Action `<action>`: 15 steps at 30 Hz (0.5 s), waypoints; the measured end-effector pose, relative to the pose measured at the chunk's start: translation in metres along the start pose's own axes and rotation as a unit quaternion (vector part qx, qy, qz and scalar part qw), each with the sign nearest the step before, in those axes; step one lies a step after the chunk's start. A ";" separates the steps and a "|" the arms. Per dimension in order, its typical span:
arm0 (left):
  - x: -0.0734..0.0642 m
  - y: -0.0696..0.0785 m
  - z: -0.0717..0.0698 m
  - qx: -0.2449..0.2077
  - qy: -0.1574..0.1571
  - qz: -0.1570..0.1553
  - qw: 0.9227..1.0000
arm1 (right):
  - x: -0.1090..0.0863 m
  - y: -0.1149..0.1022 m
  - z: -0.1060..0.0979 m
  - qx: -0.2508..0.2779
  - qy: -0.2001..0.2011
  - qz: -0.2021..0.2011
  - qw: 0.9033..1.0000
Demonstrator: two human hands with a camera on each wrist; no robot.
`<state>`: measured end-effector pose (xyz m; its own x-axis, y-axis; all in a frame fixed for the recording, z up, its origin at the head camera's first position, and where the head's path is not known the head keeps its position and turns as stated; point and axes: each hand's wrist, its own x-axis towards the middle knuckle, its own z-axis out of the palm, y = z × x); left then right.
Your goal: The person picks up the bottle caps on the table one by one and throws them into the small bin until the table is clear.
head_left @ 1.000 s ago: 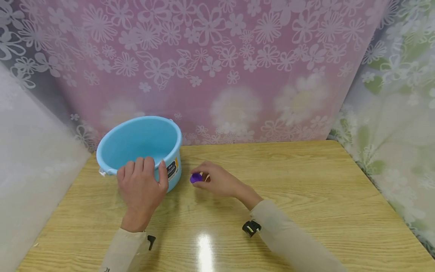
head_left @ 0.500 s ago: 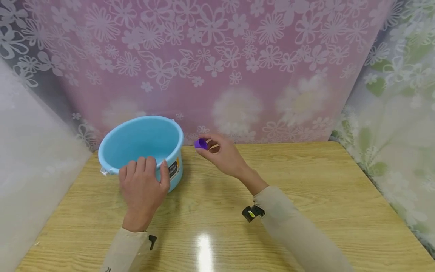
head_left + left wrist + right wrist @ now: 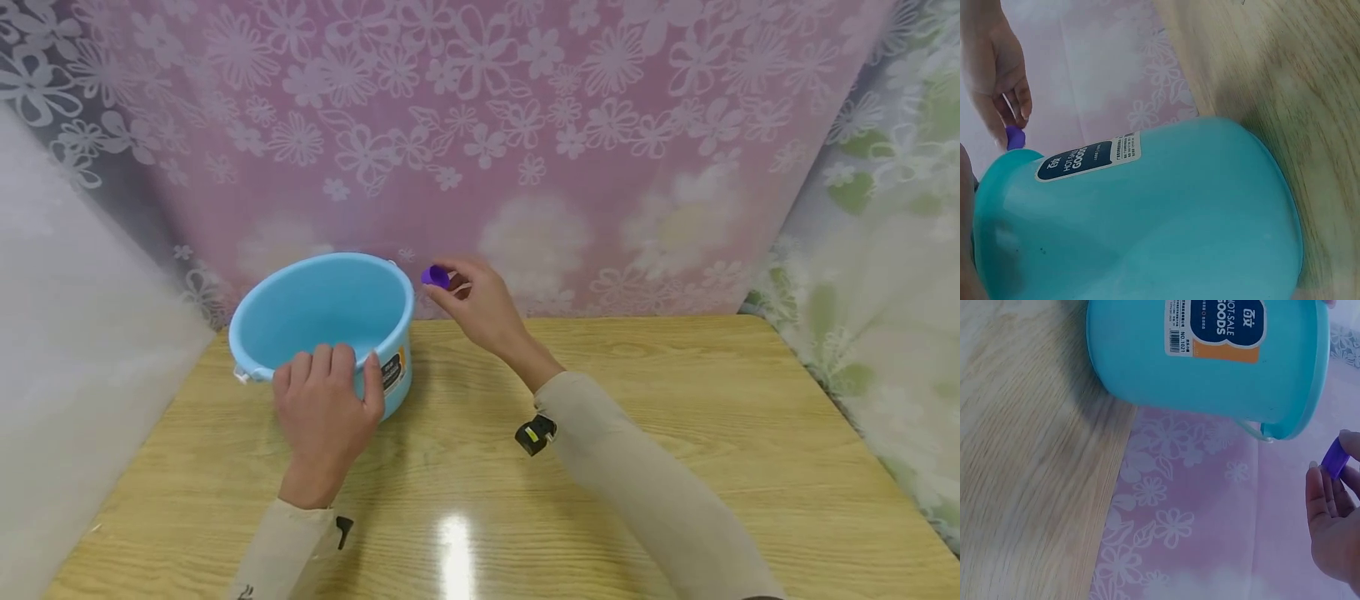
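A light blue plastic bucket (image 3: 322, 300) stands on the left of the wooden table, a dark label on its side. My left hand (image 3: 326, 408) grips the near rim, fingers curled over it into the bucket and thumb along the rim. Between thumb and fingertips my right hand (image 3: 480, 304) pinches a small purple cup-shaped piece, like a cap (image 3: 436, 277). It is up in the air just right of the bucket's rim, about rim height. In the right wrist view the purple cap (image 3: 1335, 459) shows side-on, apart from the rim.
The wooden table (image 3: 637, 433) spreads to the right and front. A pink flowered curtain (image 3: 525, 167) hangs behind it, with pale cloth on both sides. The bucket's white handle (image 3: 1252, 431) hangs at its far side.
My right hand has lifted the purple cap from close over the table up beside the bucket's rim, then slightly left. My left hand keeps its grip on the rim; the view has shifted a little.
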<state>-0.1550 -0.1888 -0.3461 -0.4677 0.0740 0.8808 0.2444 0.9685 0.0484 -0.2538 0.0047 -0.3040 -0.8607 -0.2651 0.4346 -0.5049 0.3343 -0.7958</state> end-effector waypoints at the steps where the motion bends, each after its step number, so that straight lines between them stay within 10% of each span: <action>1: 0.000 0.000 0.000 -0.001 0.000 0.000 1.000 | 0.003 0.000 0.002 -0.001 -0.002 0.000 1.000; 15: 0.000 -0.001 0.001 0.004 -0.001 0.001 1.000 | 0.023 0.003 0.036 -0.044 -0.034 0.010 0.998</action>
<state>-0.1561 -0.1894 -0.3472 -0.4695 0.0770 0.8796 0.2387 0.9702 0.0425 -0.2727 -0.0329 -0.3113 -0.8658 -0.3168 0.3874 -0.4940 0.4177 -0.7626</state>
